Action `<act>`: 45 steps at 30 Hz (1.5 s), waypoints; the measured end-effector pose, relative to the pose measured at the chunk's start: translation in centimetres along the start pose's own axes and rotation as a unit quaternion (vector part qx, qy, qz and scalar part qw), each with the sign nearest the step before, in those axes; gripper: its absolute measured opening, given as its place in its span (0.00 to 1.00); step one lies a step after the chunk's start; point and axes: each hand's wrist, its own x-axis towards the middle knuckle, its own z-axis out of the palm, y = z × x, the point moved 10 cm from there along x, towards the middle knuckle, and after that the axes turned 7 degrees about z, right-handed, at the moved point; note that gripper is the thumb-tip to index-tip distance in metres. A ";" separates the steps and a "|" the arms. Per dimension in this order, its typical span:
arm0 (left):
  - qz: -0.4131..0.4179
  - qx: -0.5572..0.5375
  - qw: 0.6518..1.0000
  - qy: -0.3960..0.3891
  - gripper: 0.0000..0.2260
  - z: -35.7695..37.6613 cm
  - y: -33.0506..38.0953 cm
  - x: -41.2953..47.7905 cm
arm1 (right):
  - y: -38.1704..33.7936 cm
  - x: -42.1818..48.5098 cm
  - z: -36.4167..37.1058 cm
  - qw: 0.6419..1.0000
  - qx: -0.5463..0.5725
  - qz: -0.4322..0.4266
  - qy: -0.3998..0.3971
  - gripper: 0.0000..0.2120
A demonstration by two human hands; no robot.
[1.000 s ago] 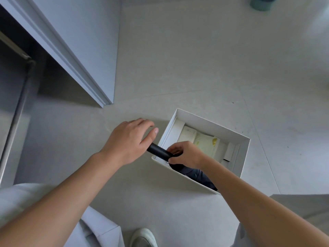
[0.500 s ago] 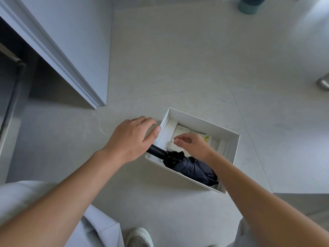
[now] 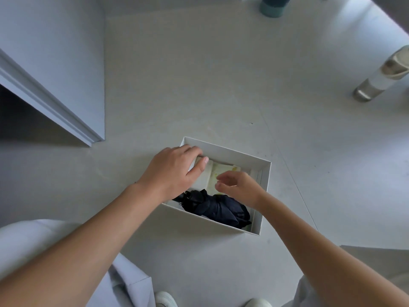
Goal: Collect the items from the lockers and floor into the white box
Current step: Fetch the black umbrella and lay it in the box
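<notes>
One white box (image 3: 232, 151): one umbrella (image 3: 221, 209), maybe two packets (image 3: 223, 169), left hand (image 3: 174, 171), right hand (image 3: 241, 187).

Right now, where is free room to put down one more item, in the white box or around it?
The white box is crowded: umbrella along the near wall, pale packets at the far side, left hand and right hand over them. Bare floor lies between box and locker door, and between box, teal container and steel bottle.
</notes>
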 end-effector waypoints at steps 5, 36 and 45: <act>-0.003 0.000 1.000 -0.012 0.17 0.5 -0.2 0.3 | 2.9 -0.3 4.4 0.975 -0.191 0.034 -0.113 0.34; -0.021 -0.007 1.000 0.008 0.19 -0.3 -2.6 -0.6 | 2.1 0.9 4.7 0.982 -0.102 0.048 -0.154 0.23; -0.046 -0.010 0.999 0.011 0.18 -0.9 -3.8 -1.5 | -0.3 1.0 6.3 0.984 -0.098 0.017 -0.150 0.18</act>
